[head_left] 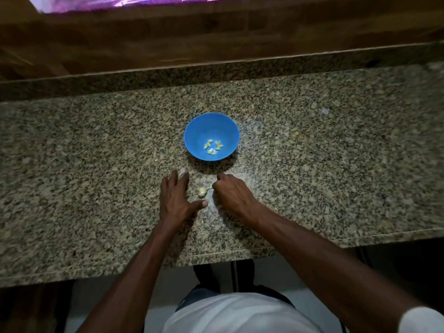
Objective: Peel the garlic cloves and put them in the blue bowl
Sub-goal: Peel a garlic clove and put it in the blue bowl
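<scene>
Speckled granite counter [336, 152], ends cut off by the frame. Left hand [176, 197] lies flat, fingers straight, holding nothing. Right hand [231, 193] has curled fingers; whether they pinch anything cannot be told. Blue bowl [211, 137] stands at 12 o'clock from the hands, with peeled cloves [213, 147] inside, their count blurred. One garlic clove [201, 192] lies between the hands; its skin is hard to make out.

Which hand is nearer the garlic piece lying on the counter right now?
Right. The right hand has its fingertips at the stem of the garlic piece; the left hand lies flat just left of it, apart.
</scene>
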A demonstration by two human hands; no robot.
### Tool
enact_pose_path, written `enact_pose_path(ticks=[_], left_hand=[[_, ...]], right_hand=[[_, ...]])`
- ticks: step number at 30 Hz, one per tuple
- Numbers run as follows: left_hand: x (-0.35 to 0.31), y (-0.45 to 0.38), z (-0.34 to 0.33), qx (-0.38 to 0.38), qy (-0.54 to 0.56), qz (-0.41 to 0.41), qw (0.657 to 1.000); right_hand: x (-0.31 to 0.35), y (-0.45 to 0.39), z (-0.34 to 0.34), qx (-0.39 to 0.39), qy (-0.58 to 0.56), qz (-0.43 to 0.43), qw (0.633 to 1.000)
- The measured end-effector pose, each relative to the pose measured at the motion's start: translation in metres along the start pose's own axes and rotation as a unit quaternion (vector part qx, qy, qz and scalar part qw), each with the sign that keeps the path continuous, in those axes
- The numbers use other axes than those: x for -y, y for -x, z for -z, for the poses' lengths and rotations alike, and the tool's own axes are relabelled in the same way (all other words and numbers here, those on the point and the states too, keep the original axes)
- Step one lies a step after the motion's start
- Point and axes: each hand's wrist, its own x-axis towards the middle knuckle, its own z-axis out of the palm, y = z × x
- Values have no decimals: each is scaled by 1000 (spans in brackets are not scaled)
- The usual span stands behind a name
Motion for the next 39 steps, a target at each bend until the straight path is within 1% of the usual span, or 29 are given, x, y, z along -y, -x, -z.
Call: enact_pose_path(ticks=[3,7,15,20,25,31,36,39], left_hand=[[0,-7,7,36,-21,-21,999],[0,-10,7,45,-20,-29,998],[4,-11,4,33,-31,-44,998],[5,-12,3,30,-41,-45,998],[3,-12,2,31,-37,-39,998],[-2,-10,5,28,-23,-33,999],[-7,-6,8,45,-2,-21,999],[-10,-3,13,51,17,-10,999]], right_hand=[[7,0,4,14,-2,-15,1000],[14,2,9,15,-1,-19,1000],[13,-4,5,25,20,7,999],[14,-9,4,26,5,28,999],[21,-12,4,61,46,27,997],[24,-14,8,93,52,29,994],[22,-15,15,81,19,-1,997],[9,-14,11,51,-64,-42,996]])
